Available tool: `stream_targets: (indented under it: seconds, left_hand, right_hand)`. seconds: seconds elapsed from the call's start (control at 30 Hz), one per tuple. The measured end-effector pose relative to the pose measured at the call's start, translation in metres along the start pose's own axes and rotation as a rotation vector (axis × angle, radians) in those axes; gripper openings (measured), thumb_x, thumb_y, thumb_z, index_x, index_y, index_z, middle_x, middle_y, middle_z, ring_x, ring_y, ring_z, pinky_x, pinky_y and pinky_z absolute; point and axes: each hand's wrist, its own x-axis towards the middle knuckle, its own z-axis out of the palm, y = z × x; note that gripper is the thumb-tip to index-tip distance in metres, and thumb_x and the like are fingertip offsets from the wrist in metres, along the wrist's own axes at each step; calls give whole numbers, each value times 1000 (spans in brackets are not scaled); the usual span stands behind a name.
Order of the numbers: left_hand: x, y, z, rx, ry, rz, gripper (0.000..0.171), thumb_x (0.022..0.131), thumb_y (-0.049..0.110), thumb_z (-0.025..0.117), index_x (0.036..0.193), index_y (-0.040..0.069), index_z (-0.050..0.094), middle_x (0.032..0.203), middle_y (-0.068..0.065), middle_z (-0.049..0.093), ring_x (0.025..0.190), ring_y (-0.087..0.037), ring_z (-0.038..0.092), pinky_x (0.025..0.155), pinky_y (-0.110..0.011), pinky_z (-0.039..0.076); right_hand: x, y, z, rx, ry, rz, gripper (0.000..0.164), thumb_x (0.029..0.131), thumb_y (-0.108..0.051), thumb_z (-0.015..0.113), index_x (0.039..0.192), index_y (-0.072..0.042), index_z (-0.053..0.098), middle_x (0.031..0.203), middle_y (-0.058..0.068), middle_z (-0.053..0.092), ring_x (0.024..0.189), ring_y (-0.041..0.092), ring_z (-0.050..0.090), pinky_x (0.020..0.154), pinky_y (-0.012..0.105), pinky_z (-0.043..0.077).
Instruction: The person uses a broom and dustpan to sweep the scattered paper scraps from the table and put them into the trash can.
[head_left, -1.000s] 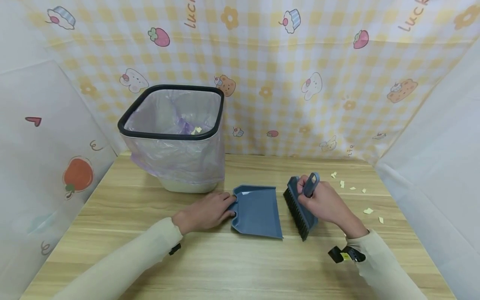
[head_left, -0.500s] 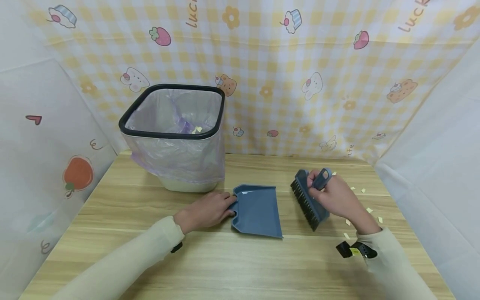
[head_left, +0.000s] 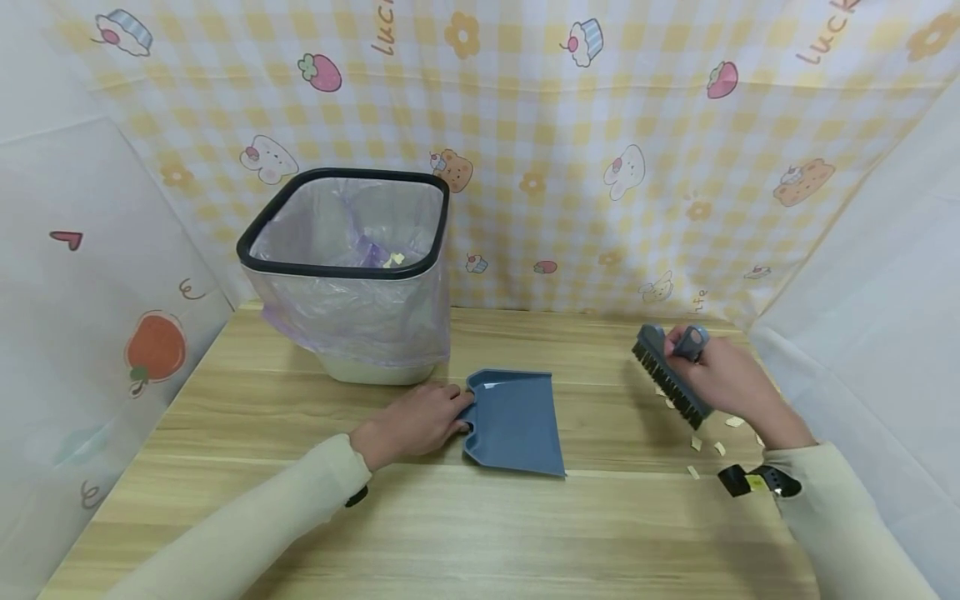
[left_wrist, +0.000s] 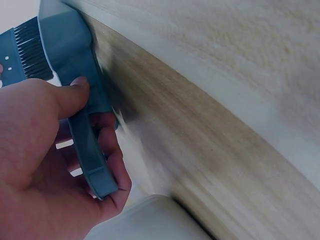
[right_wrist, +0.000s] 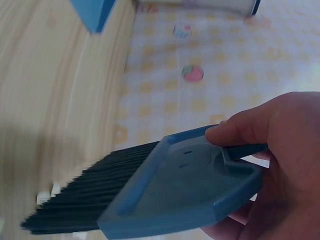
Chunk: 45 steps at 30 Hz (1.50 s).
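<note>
My left hand grips the short handle of a blue-grey dustpan, which lies on the table with its wide lip facing right. In the left wrist view, the thumb and fingers wrap round the dustpan handle. My right hand holds a blue-grey hand brush by its handle, well to the right of the dustpan. Dark bristles point down and left in the right wrist view, close over the table. Small pale yellow scraps lie under and around the brush, partly hidden by it and the hand.
A bin with a black rim and a clear purplish liner stands behind my left hand, some yellow scraps inside. The wood-grain table meets a checked cloth at the back and white cloth at the sides.
My right hand has carried the brush rightward, away from the dustpan and over the scraps. Several scraps now show left of and below the brush. The left hand and dustpan stay put.
</note>
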Motion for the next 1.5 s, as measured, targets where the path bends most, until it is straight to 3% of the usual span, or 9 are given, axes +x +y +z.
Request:
stream_targets:
  seconds: [0.2,0.4,0.63,0.8,1.0,1.2,1.5]
  left_hand:
    - [-1,1,1,31,-5,-2,36,113,25,65,137,-3,66,114,-15,72,100,-30,72,90,-44,60]
    - [-1,2,1,37,-26,-13,39,114,27,64,139,-3,66,118,-16,72,103,-30,72,92,-44,60]
    - [-1,5,-1,50,-52,-25,40,114,27,64,141,-2,65,120,-16,72,107,-31,72,94,-44,60]
    - [-1,5,-1,42,-45,-26,40,114,27,64,141,-3,65,120,-16,72,106,-31,72,94,-45,60]
    - [1,4,0,34,-31,-23,39,114,26,65,139,-3,66,118,-16,72,104,-31,73,91,-44,61]
    - [1,3,0,29,-19,-17,39,113,26,66,139,-4,67,117,-16,72,103,-30,73,91,-44,61]
    - [2,3,-2,23,-15,-19,37,113,24,66,137,-3,66,113,-16,72,99,-30,73,89,-44,60]
  right_hand:
    - [5,34,-4,-65,25,44,5,105,-10,70,108,-9,67,90,18,74,72,32,65,65,58,52]
    - [9,62,-3,-119,69,81,8,106,-10,70,113,-7,67,83,26,71,63,38,63,59,63,50]
    - [10,78,2,-120,120,117,4,109,-13,66,108,-10,67,88,25,72,71,50,66,59,68,48]
    - [10,90,11,-116,182,58,5,106,-7,70,104,-10,67,92,23,75,72,49,67,63,70,48]
    - [10,103,22,-99,245,-71,20,95,5,79,99,-12,70,99,19,78,79,51,71,69,69,50]
    - [11,104,31,-89,235,-154,25,91,10,81,98,-11,71,96,12,78,80,39,73,73,64,54]
    - [12,87,29,-90,91,-118,19,99,1,79,100,-15,69,86,0,73,66,16,56,65,46,48]
